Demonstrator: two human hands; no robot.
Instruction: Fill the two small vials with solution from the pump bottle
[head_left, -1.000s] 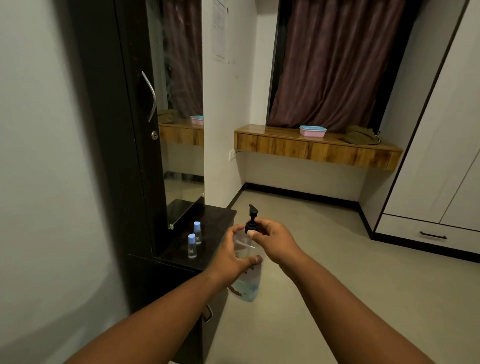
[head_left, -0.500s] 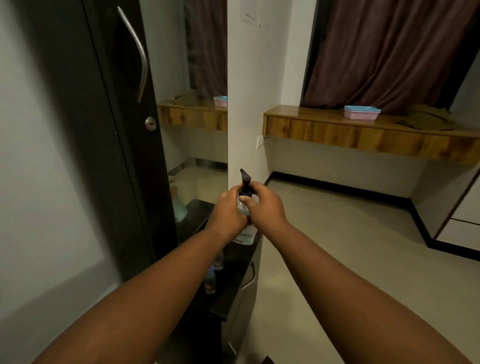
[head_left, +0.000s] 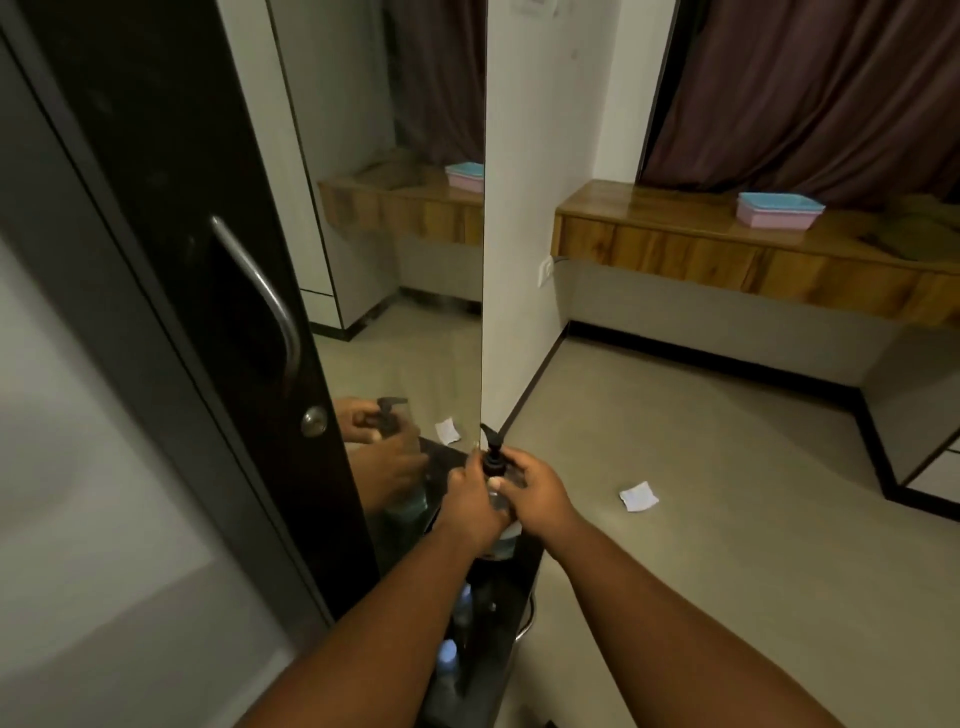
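Pump bottle (head_left: 492, 462) at lower centre of frame, upright over the dark countertop (head_left: 498, 613). Left hand (head_left: 470, 506) wraps its body; right hand (head_left: 540, 493) grips the neck. Since the earlier frame the view has closed in. Two vials (head_left: 448, 652) (blurred) sit below, between the forearms.

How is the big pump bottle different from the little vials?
The pump bottle is big with a black pump top; each vial is small with a pale blue cap. Both hands hold the bottle; the vials stand untouched on the dark counter, nearer the camera. Both look clear.
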